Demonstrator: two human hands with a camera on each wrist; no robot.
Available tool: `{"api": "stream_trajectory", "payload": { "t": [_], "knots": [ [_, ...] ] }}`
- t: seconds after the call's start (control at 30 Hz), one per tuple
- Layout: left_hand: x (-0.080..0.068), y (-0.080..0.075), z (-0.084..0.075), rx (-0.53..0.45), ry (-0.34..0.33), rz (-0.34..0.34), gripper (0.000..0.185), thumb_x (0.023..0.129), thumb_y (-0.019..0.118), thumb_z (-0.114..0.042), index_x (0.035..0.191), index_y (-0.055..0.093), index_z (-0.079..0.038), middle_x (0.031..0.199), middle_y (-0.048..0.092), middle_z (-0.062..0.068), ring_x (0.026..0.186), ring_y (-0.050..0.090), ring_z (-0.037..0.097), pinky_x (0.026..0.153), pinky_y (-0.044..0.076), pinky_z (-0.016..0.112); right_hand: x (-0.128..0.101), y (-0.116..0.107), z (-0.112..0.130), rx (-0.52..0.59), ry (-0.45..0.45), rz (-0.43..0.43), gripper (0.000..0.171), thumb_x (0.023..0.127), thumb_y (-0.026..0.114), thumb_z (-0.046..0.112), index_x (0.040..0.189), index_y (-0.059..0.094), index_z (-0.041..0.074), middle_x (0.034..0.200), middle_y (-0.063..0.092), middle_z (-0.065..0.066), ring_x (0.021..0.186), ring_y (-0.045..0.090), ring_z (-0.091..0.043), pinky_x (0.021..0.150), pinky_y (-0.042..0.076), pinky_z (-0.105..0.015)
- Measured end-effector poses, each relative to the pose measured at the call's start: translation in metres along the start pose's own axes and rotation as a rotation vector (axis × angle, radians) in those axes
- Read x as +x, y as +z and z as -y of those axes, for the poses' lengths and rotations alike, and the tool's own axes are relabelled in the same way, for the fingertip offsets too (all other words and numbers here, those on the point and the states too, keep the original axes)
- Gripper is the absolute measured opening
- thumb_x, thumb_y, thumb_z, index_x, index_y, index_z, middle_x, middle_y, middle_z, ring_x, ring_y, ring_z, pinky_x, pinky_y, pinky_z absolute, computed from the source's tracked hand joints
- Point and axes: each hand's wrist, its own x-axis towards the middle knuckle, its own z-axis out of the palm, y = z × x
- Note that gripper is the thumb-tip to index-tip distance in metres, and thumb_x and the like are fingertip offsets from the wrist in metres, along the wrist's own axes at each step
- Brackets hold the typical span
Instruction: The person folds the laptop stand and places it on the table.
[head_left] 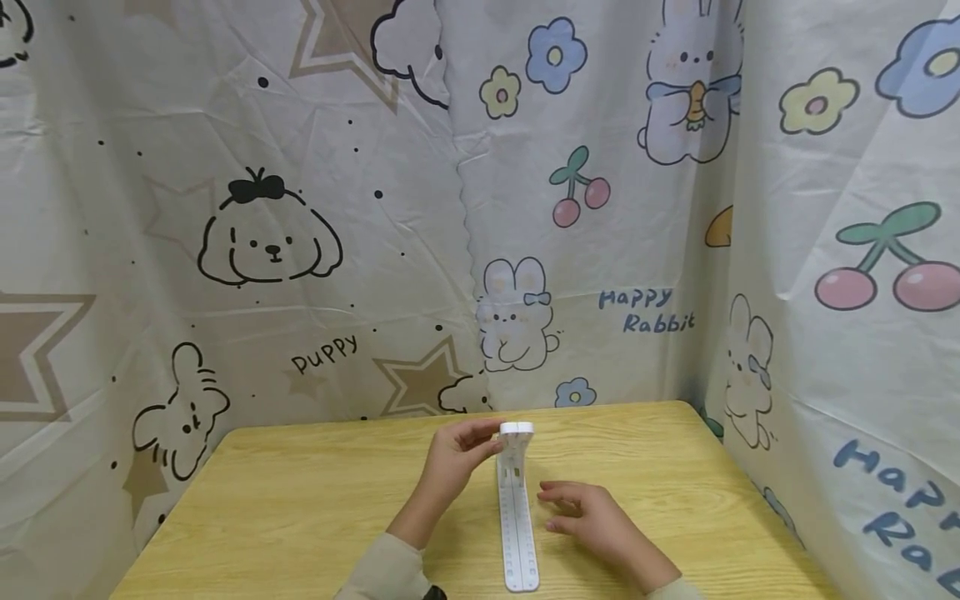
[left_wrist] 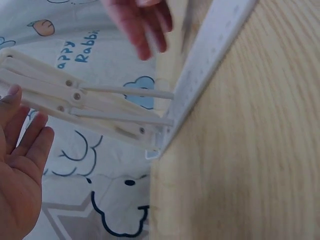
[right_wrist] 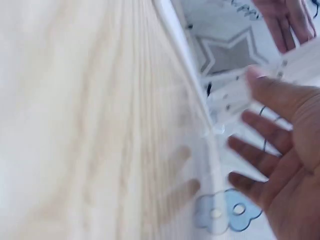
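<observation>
A white folding laptop stand (head_left: 517, 517) stands on the table, its long slotted base lying flat toward the near edge. Its hinged panel (left_wrist: 75, 97) is raised at the far end, with two thin struts running from panel to base. At the top of this panel, my left hand (head_left: 455, 462) holds the left edge between thumb and fingers. To the right of the stand, my right hand (head_left: 596, 517) hovers apart from it, fingers spread and loosely bent with nothing in them, as the right wrist view also shows.
The light wooden table (head_left: 300, 500) ends at a back edge close behind the stand. A printed curtain (head_left: 315, 208) with cartoon animals, stars and flowers hangs behind the table and along both sides.
</observation>
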Motion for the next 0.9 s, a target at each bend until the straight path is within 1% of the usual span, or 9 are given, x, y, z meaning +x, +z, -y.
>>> {"api": "stream_trajectory", "payload": {
  "t": [0.13,0.2,0.37,0.47,0.57,0.73,0.8,0.9],
  "knots": [
    [-0.003,-0.005,0.007,0.023,-0.012,-0.050,0.028,0.088,0.079,-0.007,0.116,0.076,-0.004,0.120,0.074,0.013,0.116,0.068,0.036,0.093,0.058,0.026,0.013,-0.001,-0.010,0.020,0.021,-0.106,0.031,0.091,0.078,0.021,0.121,0.075,0.013,0.141,0.064,-0.001,0.137,0.053,-0.035,0.114,0.040,-0.060],
    [-0.005,-0.007,0.012,0.051,-0.020,-0.062,0.028,0.088,0.080,-0.008,0.116,0.076,-0.005,0.120,0.074,0.013,0.117,0.067,0.036,0.096,0.057,0.028,0.019,-0.001,-0.015,0.034,0.022,-0.143,0.030,0.090,0.080,0.020,0.119,0.076,0.014,0.141,0.064,0.001,0.138,0.052,-0.034,0.116,0.037,-0.060],
    [-0.007,-0.012,0.021,0.151,-0.069,-0.052,0.027,0.090,0.079,-0.011,0.116,0.075,-0.005,0.126,0.072,0.010,0.122,0.065,0.030,0.106,0.053,0.039,0.033,-0.001,-0.023,0.026,0.004,-0.190,0.031,0.086,0.083,0.016,0.117,0.076,0.014,0.141,0.064,0.001,0.139,0.052,-0.033,0.119,0.033,-0.059],
    [-0.005,-0.013,0.028,0.221,-0.100,-0.034,0.026,0.091,0.079,-0.013,0.115,0.075,-0.003,0.130,0.070,0.010,0.127,0.061,0.031,0.109,0.050,0.046,0.041,-0.001,-0.026,-0.007,-0.006,-0.194,0.031,0.086,0.083,0.018,0.116,0.077,0.017,0.141,0.064,0.001,0.138,0.052,-0.033,0.119,0.034,-0.058],
    [-0.003,-0.014,0.036,0.286,-0.119,-0.009,0.025,0.091,0.079,-0.012,0.112,0.074,0.000,0.133,0.068,0.013,0.130,0.058,0.035,0.112,0.047,0.050,0.050,-0.002,-0.028,-0.050,-0.004,-0.188,0.030,0.086,0.084,0.020,0.114,0.077,0.020,0.141,0.064,0.001,0.138,0.053,-0.031,0.119,0.035,-0.057],
    [-0.002,-0.012,0.053,0.373,-0.137,0.063,0.020,0.090,0.079,-0.010,0.106,0.075,0.000,0.136,0.065,0.017,0.133,0.054,0.040,0.114,0.042,0.056,0.061,-0.003,-0.029,-0.090,-0.012,-0.153,0.026,0.086,0.083,0.020,0.111,0.077,0.020,0.142,0.063,-0.004,0.138,0.052,-0.034,0.118,0.035,-0.058],
    [-0.001,-0.011,0.058,0.405,-0.143,0.094,0.018,0.089,0.080,-0.010,0.105,0.075,-0.001,0.138,0.063,0.017,0.135,0.052,0.042,0.115,0.040,0.059,0.065,-0.003,-0.029,-0.107,-0.020,-0.132,0.025,0.087,0.083,0.020,0.111,0.078,0.019,0.143,0.062,-0.007,0.138,0.051,-0.037,0.118,0.035,-0.060],
    [0.002,-0.008,0.062,0.471,-0.141,0.141,0.017,0.088,0.081,-0.012,0.101,0.077,-0.003,0.140,0.061,0.018,0.137,0.050,0.043,0.116,0.037,0.062,0.071,-0.004,-0.030,-0.126,-0.021,-0.096,0.023,0.087,0.082,0.021,0.109,0.078,0.020,0.145,0.060,-0.009,0.140,0.049,-0.039,0.118,0.034,-0.061]
  ]
}}
